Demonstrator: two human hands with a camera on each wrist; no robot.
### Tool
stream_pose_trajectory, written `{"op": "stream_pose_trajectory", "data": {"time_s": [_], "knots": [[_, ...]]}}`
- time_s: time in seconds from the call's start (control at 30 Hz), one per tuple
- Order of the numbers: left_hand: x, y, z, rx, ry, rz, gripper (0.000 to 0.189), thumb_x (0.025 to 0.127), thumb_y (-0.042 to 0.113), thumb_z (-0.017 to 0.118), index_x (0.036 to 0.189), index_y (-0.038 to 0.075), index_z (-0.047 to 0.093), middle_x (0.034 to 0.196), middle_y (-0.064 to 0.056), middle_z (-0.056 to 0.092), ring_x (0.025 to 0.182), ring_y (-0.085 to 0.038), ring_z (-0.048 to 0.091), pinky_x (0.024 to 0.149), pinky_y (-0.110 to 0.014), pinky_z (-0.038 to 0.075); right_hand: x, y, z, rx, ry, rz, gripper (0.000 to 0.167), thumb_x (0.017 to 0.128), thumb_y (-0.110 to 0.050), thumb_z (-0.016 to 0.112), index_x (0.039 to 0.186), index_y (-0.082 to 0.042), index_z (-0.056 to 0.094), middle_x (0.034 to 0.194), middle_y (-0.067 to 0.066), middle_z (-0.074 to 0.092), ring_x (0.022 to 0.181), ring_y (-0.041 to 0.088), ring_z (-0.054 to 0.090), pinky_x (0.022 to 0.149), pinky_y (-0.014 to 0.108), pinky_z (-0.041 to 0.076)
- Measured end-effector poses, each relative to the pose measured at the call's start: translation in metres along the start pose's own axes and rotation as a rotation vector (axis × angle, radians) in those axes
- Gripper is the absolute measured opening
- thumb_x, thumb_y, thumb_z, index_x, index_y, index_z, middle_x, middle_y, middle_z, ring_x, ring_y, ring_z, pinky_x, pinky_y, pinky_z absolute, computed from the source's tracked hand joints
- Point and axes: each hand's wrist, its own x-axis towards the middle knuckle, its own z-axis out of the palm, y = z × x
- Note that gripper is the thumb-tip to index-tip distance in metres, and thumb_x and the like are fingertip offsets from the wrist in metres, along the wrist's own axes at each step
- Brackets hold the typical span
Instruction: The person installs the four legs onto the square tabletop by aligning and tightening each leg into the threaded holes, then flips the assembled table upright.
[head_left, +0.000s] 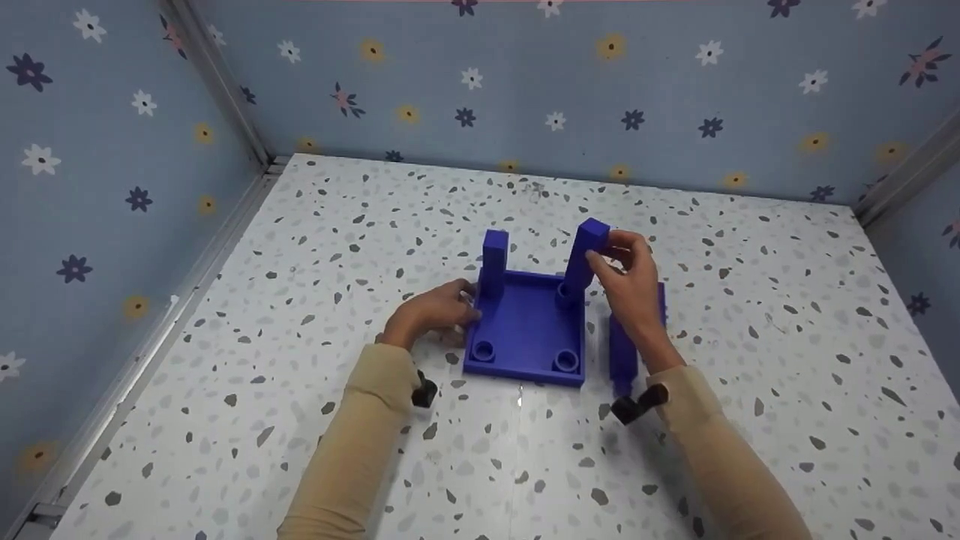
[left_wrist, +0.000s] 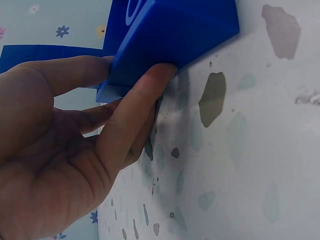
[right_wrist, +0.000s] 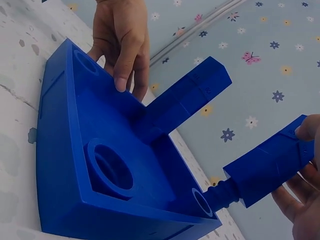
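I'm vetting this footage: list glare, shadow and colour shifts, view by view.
Head: glare on the left metal rail, tray looking violet-blue; left wrist: soft shadow on the tabletop near the left hand; right wrist: dimmer than the head view, tray a plainer blue.

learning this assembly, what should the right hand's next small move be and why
The right hand should probably straighten the blue, square-sided plastic leg and start twisting: its threaded end is at the blue round corner socket, threads still show outside, and the left hand holds the blue square plastic tray.
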Motion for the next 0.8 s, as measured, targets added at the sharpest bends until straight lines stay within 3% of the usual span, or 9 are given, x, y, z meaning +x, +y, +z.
{"op": "stream_pose_trajectory", "data": {"time_s": [0.47,0.7,0.8], "knots": [[-0.001,0.0,0.001,0.028,-0.003,0.011,0.05,0.09,0.022,0.058,0.136,0.011,0.042,0.12,-0.011,0.057,0.097,-0.021,0.064,0.079,-0.032,0.052,0.001,0.008,0.005,0.032,-0.004,-0.024,0.035,0.085,0.0,0.066,0.115,0.008,0.049,0.107,0.006,0.054,0.102,0.02,0.058,0.081,0.019,0.053],[0.001,-0.001,0.001,-0.06,-0.023,0.0,0.049,0.091,0.017,0.058,0.136,0.009,0.041,0.119,-0.014,0.055,0.096,-0.024,0.066,0.076,-0.033,0.057,0.0,0.011,0.005,0.062,-0.023,-0.043,0.037,0.085,0.003,0.065,0.116,0.01,0.047,0.108,0.008,0.053,0.105,0.026,0.057,0.081,0.021,0.053],[0.0,-0.001,0.0,-0.042,-0.017,0.01,0.048,0.091,0.018,0.058,0.135,0.009,0.041,0.119,-0.014,0.055,0.094,-0.023,0.066,0.076,-0.033,0.056,-0.001,0.013,0.006,0.059,-0.027,-0.029,0.037,0.085,0.004,0.065,0.116,0.01,0.047,0.109,0.009,0.053,0.105,0.026,0.057,0.08,0.021,0.054]]}}
